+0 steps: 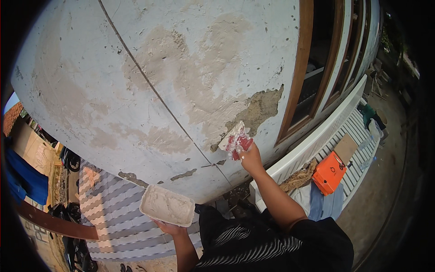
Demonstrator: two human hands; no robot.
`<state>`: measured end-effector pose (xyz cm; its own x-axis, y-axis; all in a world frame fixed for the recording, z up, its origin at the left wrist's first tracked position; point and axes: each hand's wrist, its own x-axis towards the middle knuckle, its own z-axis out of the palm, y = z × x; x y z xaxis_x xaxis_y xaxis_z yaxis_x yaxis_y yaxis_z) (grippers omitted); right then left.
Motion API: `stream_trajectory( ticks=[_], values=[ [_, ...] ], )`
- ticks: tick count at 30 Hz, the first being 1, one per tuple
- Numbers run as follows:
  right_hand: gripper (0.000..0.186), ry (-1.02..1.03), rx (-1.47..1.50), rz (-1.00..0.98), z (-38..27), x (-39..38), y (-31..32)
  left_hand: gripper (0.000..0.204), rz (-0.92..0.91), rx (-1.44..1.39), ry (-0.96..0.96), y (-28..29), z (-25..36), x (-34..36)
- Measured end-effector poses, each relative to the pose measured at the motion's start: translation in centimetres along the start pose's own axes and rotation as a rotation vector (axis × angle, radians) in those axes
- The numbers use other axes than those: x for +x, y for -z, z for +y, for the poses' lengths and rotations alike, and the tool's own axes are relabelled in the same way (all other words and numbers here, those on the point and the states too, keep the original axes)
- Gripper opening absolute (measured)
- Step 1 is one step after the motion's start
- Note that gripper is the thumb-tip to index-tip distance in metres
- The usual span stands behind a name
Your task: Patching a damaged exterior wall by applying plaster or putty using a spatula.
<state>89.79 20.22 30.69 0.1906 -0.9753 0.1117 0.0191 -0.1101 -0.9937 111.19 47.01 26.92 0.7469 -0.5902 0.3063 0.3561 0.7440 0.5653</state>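
My right hand (249,157) grips a red-handled putty scraper (238,140), smeared with pale filler, against the lower part of a broken plaster patch (263,109) on the white wall (118,90). Paler filler patches (204,68) spread across the wall above and left of it. My left hand (167,226) holds up a rectangular tub (167,205) of pale, creamy filler from underneath, low near the wall's bottom edge.
A wooden-framed window (308,72) is at upper right. Below it, a white slatted bench (362,140) bears an orange bag (329,172), cloths and a board. A concrete path (385,181) runs far right. Tiled paving (106,204), blue fabric (27,172) and motorbikes (70,217) are at left.
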Motion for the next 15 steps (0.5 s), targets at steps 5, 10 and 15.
stream_trajectory(
  ticks=[5, 10, 15],
  values=[
    [0.024, 0.044, -0.105, 0.027, -4.2, 1.5, -3.1, 0.063, -0.042, -0.004, 0.003, -1.5, 0.1, 0.1],
    [0.031, 0.003, -0.221, 0.06, -7.7, 2.0, -4.3, 0.062, 0.032, -0.042, 0.037, -3.0, -0.1, -0.2],
    [0.034, 0.007, -0.233, -0.072, -8.8, 0.5, -4.1, 0.063, 0.037, -0.076, 0.084, -3.5, -0.3, -0.8]
  ],
)
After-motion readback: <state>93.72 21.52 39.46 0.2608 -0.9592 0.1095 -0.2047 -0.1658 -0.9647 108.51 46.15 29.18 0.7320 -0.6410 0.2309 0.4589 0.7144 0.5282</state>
